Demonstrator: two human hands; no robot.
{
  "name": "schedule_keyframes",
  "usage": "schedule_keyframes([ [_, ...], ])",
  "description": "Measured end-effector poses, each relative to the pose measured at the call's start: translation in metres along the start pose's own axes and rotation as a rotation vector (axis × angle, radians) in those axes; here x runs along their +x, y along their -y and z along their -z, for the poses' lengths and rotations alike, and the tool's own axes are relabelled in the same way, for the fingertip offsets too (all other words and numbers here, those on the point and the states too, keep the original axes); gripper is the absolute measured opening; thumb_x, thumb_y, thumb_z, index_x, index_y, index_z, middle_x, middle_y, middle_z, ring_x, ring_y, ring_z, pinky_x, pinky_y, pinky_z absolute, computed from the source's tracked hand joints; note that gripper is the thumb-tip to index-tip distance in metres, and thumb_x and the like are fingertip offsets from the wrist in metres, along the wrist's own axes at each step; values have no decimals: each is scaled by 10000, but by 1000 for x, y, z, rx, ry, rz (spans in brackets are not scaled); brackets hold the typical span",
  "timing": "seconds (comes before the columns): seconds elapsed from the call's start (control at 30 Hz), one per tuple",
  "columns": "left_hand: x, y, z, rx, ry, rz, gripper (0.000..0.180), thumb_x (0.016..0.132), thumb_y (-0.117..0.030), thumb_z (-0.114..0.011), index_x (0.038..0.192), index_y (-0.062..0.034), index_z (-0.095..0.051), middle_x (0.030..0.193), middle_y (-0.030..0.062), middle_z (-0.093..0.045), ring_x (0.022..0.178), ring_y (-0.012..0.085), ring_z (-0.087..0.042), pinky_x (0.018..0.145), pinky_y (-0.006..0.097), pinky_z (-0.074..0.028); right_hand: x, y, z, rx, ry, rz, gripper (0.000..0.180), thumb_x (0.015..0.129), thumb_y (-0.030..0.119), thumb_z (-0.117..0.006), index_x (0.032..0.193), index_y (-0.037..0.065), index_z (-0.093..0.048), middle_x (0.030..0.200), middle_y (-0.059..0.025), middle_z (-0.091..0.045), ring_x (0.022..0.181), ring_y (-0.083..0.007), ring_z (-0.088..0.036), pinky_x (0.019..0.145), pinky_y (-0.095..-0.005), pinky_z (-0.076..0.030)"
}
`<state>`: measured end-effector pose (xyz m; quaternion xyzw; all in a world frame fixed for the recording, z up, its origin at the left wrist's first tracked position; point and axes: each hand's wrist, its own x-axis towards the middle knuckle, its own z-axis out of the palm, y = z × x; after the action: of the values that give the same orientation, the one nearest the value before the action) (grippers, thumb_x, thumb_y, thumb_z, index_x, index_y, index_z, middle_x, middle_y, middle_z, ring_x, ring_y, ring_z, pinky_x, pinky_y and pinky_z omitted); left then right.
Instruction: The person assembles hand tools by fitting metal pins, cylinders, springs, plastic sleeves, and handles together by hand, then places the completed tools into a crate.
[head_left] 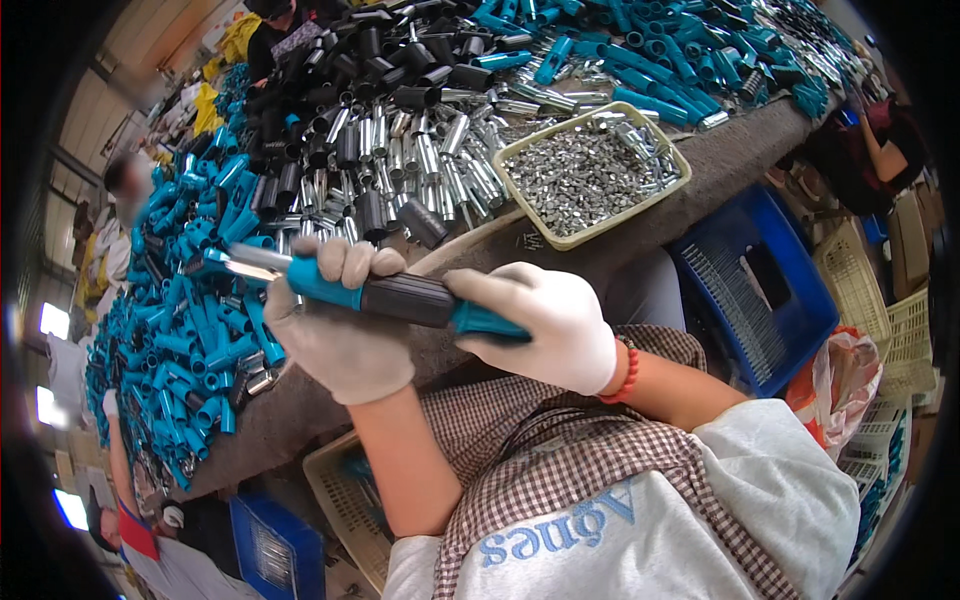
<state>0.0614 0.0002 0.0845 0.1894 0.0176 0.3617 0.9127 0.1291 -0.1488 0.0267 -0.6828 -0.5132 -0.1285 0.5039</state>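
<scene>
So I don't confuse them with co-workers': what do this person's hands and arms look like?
The left hand and right hand wear white gloves ending at the wrist. A red beaded bracelet circles the right wrist. The forearms are bare below pale grey sleeves.

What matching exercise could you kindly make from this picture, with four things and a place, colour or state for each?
Things:
1. Teal-and-black part
2. Pale yellow tray
3. Red bead bracelet
4. Apron

Descriptions:
A. Around the right wrist
B. Brown-and-white checked
C. Held by the gloved left hand and right hand
D. Filled with small silvery pieces

Pairs: 1-C, 2-D, 3-A, 4-B
</scene>
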Motion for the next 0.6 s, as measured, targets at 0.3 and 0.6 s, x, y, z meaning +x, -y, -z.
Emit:
schedule_keyframes([
  [0.3, -15, -8, 39, -120, 906, 236, 574, 945, -635, -387, 744, -99, -431, 711, 56, -558, 682, 145, -572, 683, 361, -517, -11, -9, 14, 1241, 674, -875, 512, 840, 250, -699, 1255, -22, -573, 810, -94, -650, 600, -123, -611, 536, -256, -523],
  [0.6, -79, -33, 94, 1523, 499, 1162, 753, 640, -10, -789, 1292, 32, -415, 986, 155, -632, 670, 281, -659, 502, 328, -528, 21, -10, 48, 60, 1083, 209, 403, 762, 273, -732, 1125, 128, -631, 812, -104, -640, 746, -318, -656, 647, -409, -525],
])
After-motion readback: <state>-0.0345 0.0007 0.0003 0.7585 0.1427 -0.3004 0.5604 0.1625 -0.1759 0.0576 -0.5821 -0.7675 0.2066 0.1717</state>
